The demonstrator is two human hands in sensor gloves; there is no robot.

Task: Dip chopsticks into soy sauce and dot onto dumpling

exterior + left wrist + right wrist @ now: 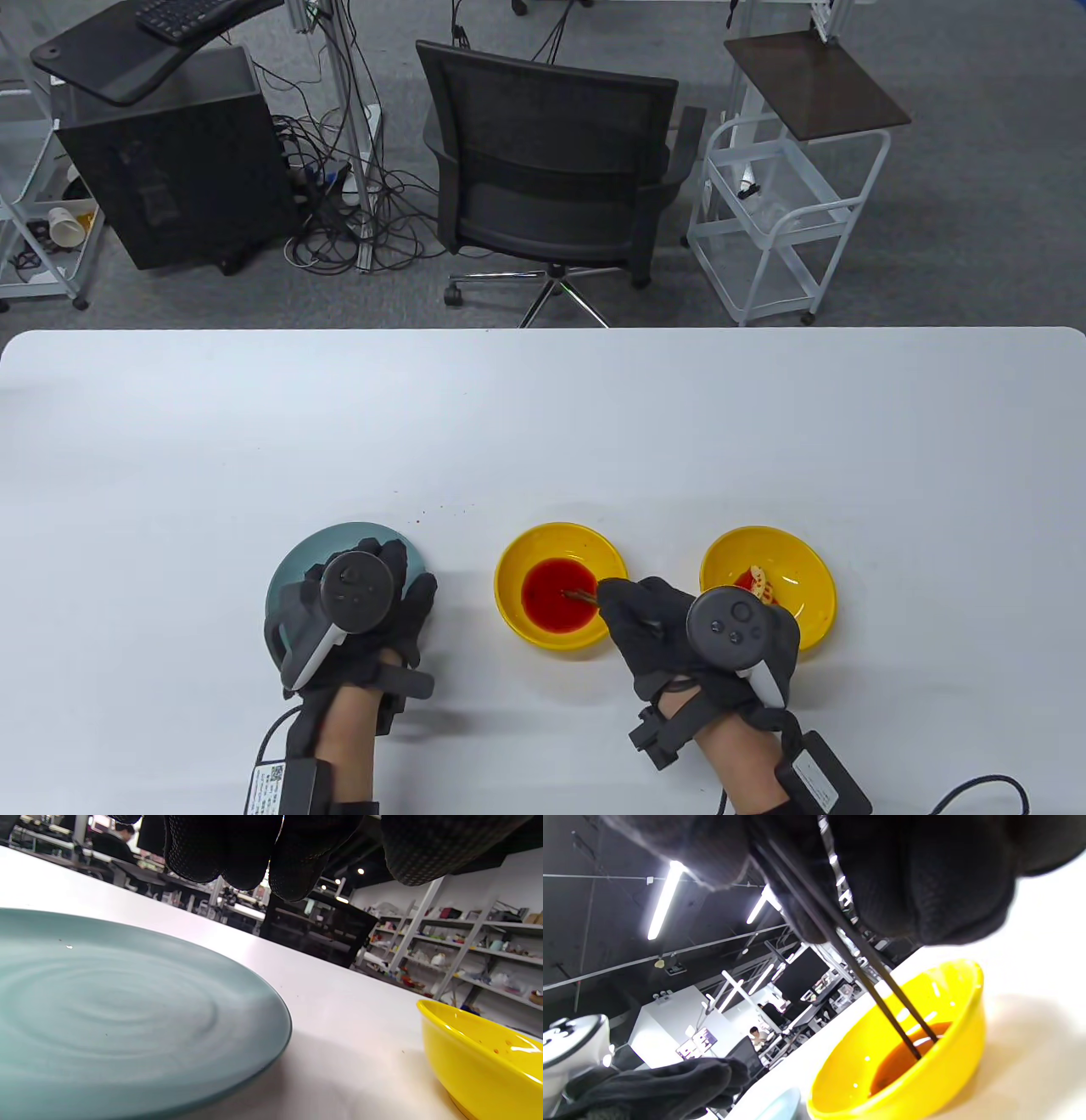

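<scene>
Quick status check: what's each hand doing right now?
Right hand holds chopsticks, tips in soy sauce. Left hand over teal plate. Dumpling unobstructed.

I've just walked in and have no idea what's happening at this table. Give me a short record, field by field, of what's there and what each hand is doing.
table: white table
left hand: left hand hovers over a blue-green plate, fingers clear of it
right hand: right hand holds dark chopsticks
chopstick tips: dipped in the reddish sauce
sauce dish: yellow bowl, middle
dumpling dish: second yellow bowl, right, holding a dumpling, partly hidden by the right hand
stage: dipping; dotting not yet done
</scene>
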